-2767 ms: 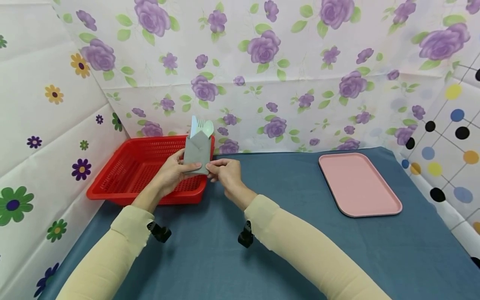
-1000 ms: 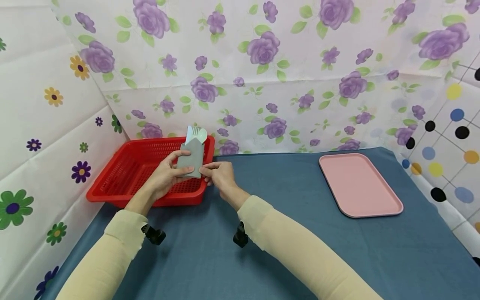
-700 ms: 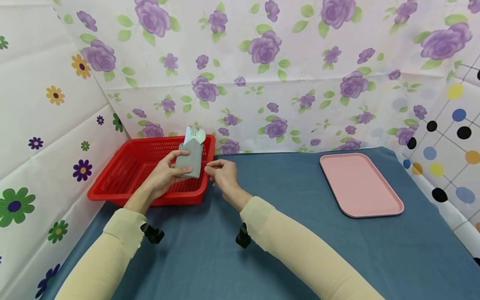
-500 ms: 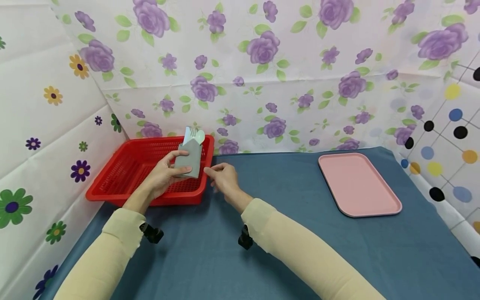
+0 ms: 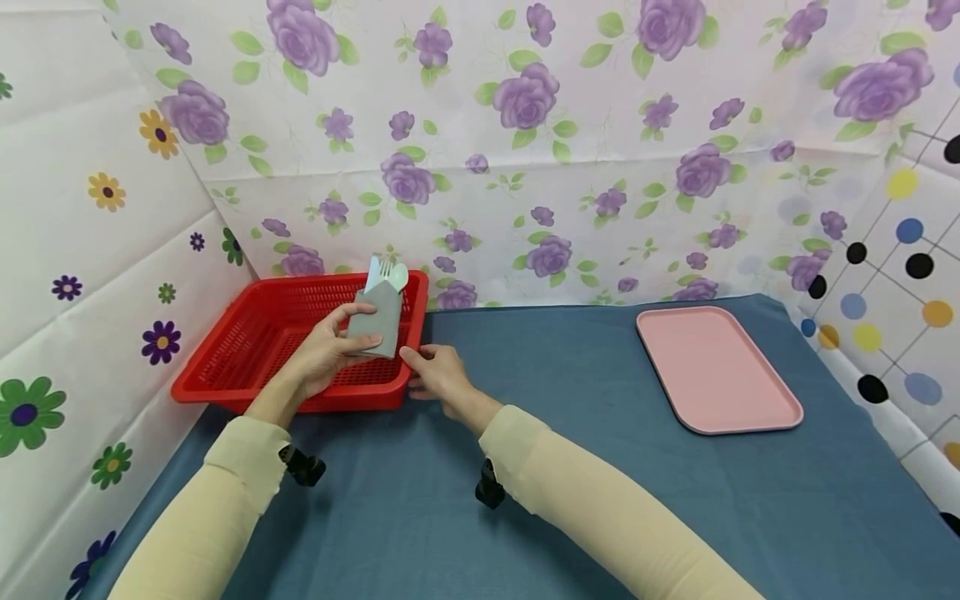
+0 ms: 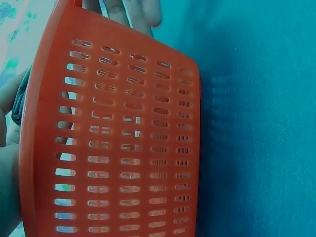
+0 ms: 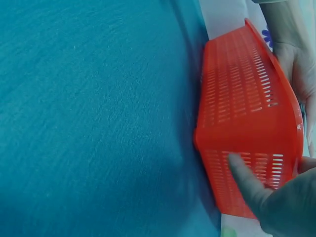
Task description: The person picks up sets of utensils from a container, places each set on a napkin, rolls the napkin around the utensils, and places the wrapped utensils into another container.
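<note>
In the head view my left hand (image 5: 326, 346) holds a grey folded cutlery pouch (image 5: 380, 312) over the right part of the red basket (image 5: 300, 402). A pale knife (image 5: 372, 273), fork (image 5: 386, 271) and spoon (image 5: 401, 276) stick out of its top. My right hand (image 5: 444, 377) is at the basket's right rim, its thumb over the rim and its other fingers spread outside. The right wrist view has one straight finger (image 7: 242, 173) in front of the mesh wall. Through the left wrist view, the basket wall (image 6: 111, 29) hides most of the left hand and pouch.
A pink tray (image 5: 720, 371) lies at the right on the blue tablecloth (image 5: 570, 375). Flowered sheeting (image 5: 517, 167) stands behind the table and along its left side, with dotted sheeting (image 5: 900, 333) at the right.
The pouch went down and left in my left hand. My right fingers let go of its lower corner, then moved down to the basket's right rim and spread.
</note>
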{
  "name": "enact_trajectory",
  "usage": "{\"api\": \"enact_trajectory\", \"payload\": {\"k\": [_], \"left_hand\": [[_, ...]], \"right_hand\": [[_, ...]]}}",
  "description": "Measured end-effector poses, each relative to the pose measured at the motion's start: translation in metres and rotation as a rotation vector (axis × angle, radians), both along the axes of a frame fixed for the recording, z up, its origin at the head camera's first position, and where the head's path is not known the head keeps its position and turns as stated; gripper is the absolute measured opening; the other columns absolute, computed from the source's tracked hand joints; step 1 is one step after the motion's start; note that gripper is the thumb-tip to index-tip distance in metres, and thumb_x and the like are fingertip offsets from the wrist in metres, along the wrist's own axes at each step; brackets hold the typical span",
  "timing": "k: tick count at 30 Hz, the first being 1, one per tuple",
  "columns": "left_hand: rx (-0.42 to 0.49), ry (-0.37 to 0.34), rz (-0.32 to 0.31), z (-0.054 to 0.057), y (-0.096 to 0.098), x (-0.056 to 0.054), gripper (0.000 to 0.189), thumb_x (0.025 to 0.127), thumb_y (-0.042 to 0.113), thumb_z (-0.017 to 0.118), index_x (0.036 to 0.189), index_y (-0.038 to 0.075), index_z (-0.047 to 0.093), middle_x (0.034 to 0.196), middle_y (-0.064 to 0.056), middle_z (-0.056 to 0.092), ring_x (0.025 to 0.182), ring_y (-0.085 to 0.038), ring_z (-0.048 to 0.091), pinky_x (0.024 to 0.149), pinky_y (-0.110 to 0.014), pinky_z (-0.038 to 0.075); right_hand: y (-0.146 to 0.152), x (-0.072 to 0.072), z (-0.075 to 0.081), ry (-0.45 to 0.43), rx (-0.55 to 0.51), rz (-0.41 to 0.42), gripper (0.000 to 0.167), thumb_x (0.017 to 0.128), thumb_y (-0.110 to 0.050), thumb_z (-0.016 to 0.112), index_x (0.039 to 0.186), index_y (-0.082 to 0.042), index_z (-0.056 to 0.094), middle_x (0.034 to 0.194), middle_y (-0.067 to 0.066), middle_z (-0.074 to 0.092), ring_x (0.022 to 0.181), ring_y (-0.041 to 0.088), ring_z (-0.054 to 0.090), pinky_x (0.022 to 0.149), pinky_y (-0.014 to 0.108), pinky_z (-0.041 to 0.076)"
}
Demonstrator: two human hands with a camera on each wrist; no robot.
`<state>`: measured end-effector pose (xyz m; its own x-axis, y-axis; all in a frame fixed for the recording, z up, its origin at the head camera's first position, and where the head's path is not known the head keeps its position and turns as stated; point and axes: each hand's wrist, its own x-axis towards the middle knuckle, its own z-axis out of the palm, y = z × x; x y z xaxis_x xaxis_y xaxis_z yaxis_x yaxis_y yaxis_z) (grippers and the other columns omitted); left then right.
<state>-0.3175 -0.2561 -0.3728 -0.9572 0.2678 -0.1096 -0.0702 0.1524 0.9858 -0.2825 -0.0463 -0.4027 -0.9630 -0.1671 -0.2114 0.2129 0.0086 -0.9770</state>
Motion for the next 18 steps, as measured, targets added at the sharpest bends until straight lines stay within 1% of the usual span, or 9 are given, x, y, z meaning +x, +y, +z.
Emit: {"api": "enact_trajectory", "payload": {"k": [4, 6, 8, 10, 14, 18], "left_hand": [[-0.052, -0.02, -0.014, 0.0032, -0.0013, 0.0, 0.063, 0.103, 0.021, 0.069, 0.156, 0.016, 0.035, 0.151, -0.021, 0.038, 0.126, -0.034, 0.052, 0.11, -0.048, 0.048], [-0.075, -0.036, -0.021, 0.0048, -0.002, 0.0, 0.066, 0.103, 0.021, 0.069, 0.157, 0.014, 0.033, 0.154, -0.022, 0.035, 0.128, -0.037, 0.05, 0.113, -0.053, 0.045], [-0.091, -0.055, -0.027, 0.0056, -0.0026, -0.0003, 0.068, 0.103, 0.02, 0.068, 0.158, 0.011, 0.031, 0.157, -0.022, 0.032, 0.129, -0.039, 0.05, 0.114, -0.055, 0.043], [-0.1, -0.079, -0.027, 0.0057, -0.0031, -0.001, 0.068, 0.103, 0.018, 0.068, 0.159, 0.01, 0.031, 0.157, -0.021, 0.031, 0.128, -0.039, 0.051, 0.113, -0.054, 0.044], [-0.118, -0.13, -0.029, 0.0047, -0.0036, -0.0033, 0.066, 0.103, 0.017, 0.067, 0.158, 0.01, 0.032, 0.156, -0.021, 0.032, 0.123, -0.036, 0.055, 0.108, -0.048, 0.05], [-0.142, -0.163, -0.046, 0.0037, -0.0026, -0.0052, 0.064, 0.104, 0.016, 0.066, 0.157, 0.009, 0.033, 0.155, -0.021, 0.033, 0.12, -0.034, 0.058, 0.106, -0.044, 0.052]], "right_hand": [[-0.0032, -0.0003, 0.0001, -0.015, -0.059, 0.012, 0.04, 0.108, -0.029, 0.06, 0.135, 0.0, 0.066, 0.112, 0.017, 0.074, 0.092, 0.027, 0.076, 0.081, 0.043, 0.063], [-0.0038, -0.0002, 0.0009, -0.021, -0.065, 0.015, 0.04, 0.108, -0.029, 0.059, 0.133, 0.0, 0.067, 0.111, 0.016, 0.074, 0.091, 0.025, 0.076, 0.081, 0.042, 0.063], [-0.0042, 0.0002, 0.0017, -0.03, -0.07, 0.012, 0.039, 0.108, -0.029, 0.059, 0.132, 0.001, 0.067, 0.109, 0.014, 0.074, 0.091, 0.026, 0.076, 0.081, 0.043, 0.063], [-0.0042, 0.0007, 0.0022, -0.031, -0.062, 0.009, 0.038, 0.108, -0.028, 0.059, 0.131, 0.001, 0.068, 0.107, 0.014, 0.074, 0.091, 0.027, 0.075, 0.081, 0.043, 0.063], [-0.0045, 0.0017, 0.0024, -0.024, -0.039, 0.006, 0.037, 0.108, -0.028, 0.059, 0.129, 0.001, 0.069, 0.104, 0.013, 0.074, 0.09, 0.026, 0.075, 0.08, 0.043, 0.063], [-0.0045, 0.0022, 0.003, -0.022, -0.036, 0.014, 0.037, 0.109, -0.028, 0.059, 0.13, 0.002, 0.068, 0.103, 0.013, 0.073, 0.088, 0.024, 0.075, 0.079, 0.041, 0.064]]}}
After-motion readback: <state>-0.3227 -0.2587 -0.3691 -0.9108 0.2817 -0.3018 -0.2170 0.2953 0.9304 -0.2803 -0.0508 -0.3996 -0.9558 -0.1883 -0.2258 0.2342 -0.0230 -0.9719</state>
